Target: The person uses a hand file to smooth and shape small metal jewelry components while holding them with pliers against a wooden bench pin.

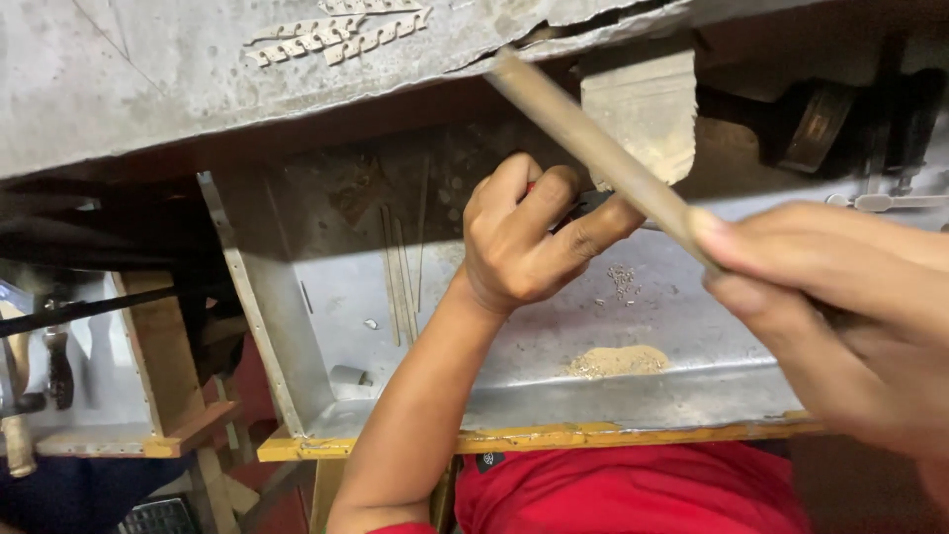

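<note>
- Two hands are working over a metal drawer tray under the bench top.
- My right hand is gripping one end of a long file, thumb and fingers pressed together around it; the file is slanting up and away toward a wooden bench block.
- My left hand is curling its fingers tight, pinching something small with a red part just below the file; I cannot tell what it is.
- I am seeing a heap of yellowish filings lying in the tray, near its yellow front edge.
- Small metal bits are lying near the left hand.
</note>
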